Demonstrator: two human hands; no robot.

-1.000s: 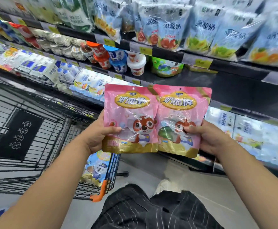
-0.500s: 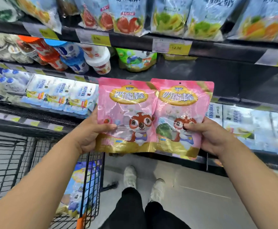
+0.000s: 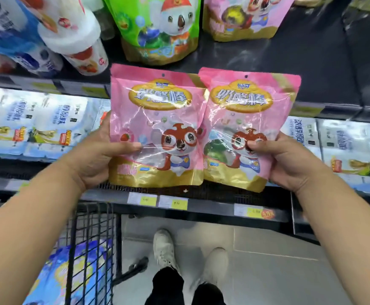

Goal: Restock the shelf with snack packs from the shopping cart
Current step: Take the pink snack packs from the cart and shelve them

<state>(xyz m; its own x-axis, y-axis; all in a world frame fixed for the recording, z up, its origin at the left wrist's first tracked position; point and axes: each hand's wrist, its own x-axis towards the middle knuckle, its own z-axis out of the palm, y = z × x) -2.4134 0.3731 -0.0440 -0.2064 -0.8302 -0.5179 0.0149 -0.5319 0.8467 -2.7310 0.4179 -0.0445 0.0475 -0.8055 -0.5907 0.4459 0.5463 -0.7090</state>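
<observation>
The left grip (image 3: 96, 155) pinched one pink snack pack (image 3: 157, 128) at its left edge, thumb across the front and fingers behind. The right grip (image 3: 289, 159) pinched a second pink snack pack (image 3: 250, 128) the same way at its right edge. Both packs were held upright side by side, inner edges overlapping, in front of the dark shelf (image 3: 311, 62). A green pack (image 3: 160, 29) and a matching pink pack (image 3: 241, 16) stood on that shelf. The shopping cart (image 3: 91, 238) stood at lower left with a blue pack (image 3: 56, 276) inside.

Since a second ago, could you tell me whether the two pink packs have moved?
Yes. The pink packs have come forward toward the shelf; their tops now nearly reach the green koala pack standing there.
</observation>
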